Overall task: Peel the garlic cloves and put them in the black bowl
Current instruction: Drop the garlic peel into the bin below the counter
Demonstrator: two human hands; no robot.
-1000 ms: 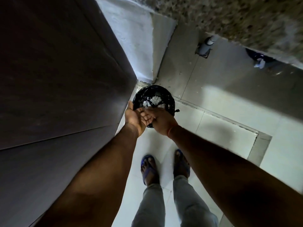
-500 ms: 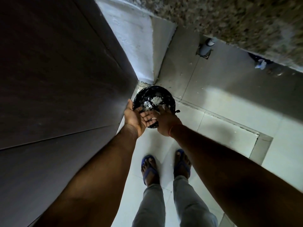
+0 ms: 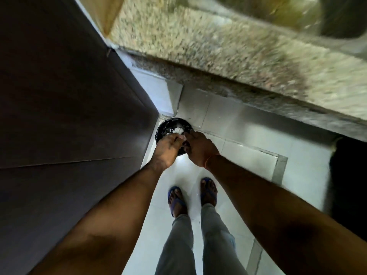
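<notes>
A round black container point(image 3: 166, 124) lined with shiny plastic stands on the floor in the corner, with white papery garlic skins point(image 3: 176, 130) inside. Both my hands hover just above its near rim, fingertips close together. My left hand point(image 3: 166, 149) is turned palm down, fingers stretched toward the container. My right hand point(image 3: 198, 147) shows its back, fingers loosely bent toward the left hand. A small white scrap shows between the fingertips; I cannot tell whether either hand holds it. No whole clove is visible.
A dark cabinet door point(image 3: 69, 96) fills the left side. A speckled granite counter point(image 3: 218, 56) overhangs the floor, with a sink point(image 3: 337, 16) at the top right. My feet in blue sandals point(image 3: 175, 197) stand on pale tiles. A dark shape point(image 3: 347, 175) is at the right edge.
My left hand has turned from palm up to palm down over the container. The right hand stays against it. The view has tilted up, showing more counter.
</notes>
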